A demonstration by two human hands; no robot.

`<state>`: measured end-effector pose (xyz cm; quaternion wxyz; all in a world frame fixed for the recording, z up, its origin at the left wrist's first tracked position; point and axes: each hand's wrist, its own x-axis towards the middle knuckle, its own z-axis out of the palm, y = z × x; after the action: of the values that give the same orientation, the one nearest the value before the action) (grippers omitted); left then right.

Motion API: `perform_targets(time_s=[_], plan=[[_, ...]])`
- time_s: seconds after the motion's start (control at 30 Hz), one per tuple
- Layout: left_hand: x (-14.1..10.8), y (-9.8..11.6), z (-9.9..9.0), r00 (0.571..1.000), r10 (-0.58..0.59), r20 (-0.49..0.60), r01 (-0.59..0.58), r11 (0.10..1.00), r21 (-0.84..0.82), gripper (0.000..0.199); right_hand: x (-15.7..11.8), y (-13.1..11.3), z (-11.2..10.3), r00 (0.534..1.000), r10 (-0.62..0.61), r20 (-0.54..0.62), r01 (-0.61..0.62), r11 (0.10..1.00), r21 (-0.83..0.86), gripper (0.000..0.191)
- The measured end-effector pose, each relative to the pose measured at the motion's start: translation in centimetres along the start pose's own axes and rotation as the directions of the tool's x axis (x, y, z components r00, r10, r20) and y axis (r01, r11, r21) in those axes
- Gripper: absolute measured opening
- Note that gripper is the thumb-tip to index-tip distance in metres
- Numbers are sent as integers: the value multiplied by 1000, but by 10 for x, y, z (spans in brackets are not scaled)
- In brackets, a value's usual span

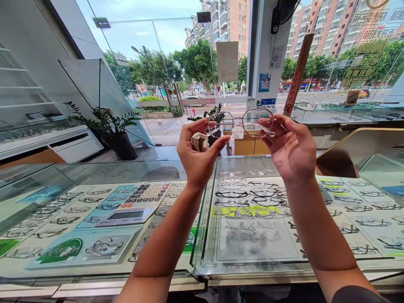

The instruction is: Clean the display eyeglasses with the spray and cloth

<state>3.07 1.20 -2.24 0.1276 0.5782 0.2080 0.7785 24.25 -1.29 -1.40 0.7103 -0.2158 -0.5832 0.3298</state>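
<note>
A pair of thin-rimmed eyeglasses [238, 120] is held up above the glass counter, lenses toward the street, with a small clear tag at the bridge. My left hand [200, 153] pinches the rim of the left lens between thumb and fingers. A crumpled pale cloth [200, 142] is tucked in that same palm. My right hand [292, 143] grips the other side of the frame near the hinge and folded temple, its palm turned partly toward me. Both forearms reach over the display case.
Rows of eyeglasses [232, 194] lie inside the glass display case [205, 252]. A large-button calculator [135, 206] rests on the left counter. A tilted brown-backed panel [356, 147] stands at right. Potted plants [121, 141] and a glass front lie beyond.
</note>
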Motion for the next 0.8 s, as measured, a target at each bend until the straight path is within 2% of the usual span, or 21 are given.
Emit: perform_targets(time_s=[0.03,0.1,0.2,0.33,0.47,0.6,0.8], plan=[[1,1,0,993,-116,22,117,991,-66,62,0,0,0,999,-39,30,40,999,-19,36],[3,1,0,936,-338,98,350,921,-173,64,-1,1,1,989,-129,68,133,989,-65,34],[3,0,0,789,-548,279,610,754,-243,62,-2,5,5,959,-265,95,278,947,-162,27],[-1,0,2,600,-620,505,785,579,-222,56,-3,8,9,925,-348,149,375,896,-236,15],[-5,2,5,462,-667,584,875,450,-178,54,-6,8,10,904,-388,180,420,884,-206,10],[-6,2,5,394,-682,617,910,382,-159,53,-8,6,11,901,-400,166,429,875,-223,9],[-6,4,4,346,-703,621,909,416,-35,57,-9,7,12,921,-372,118,388,904,-179,6]])
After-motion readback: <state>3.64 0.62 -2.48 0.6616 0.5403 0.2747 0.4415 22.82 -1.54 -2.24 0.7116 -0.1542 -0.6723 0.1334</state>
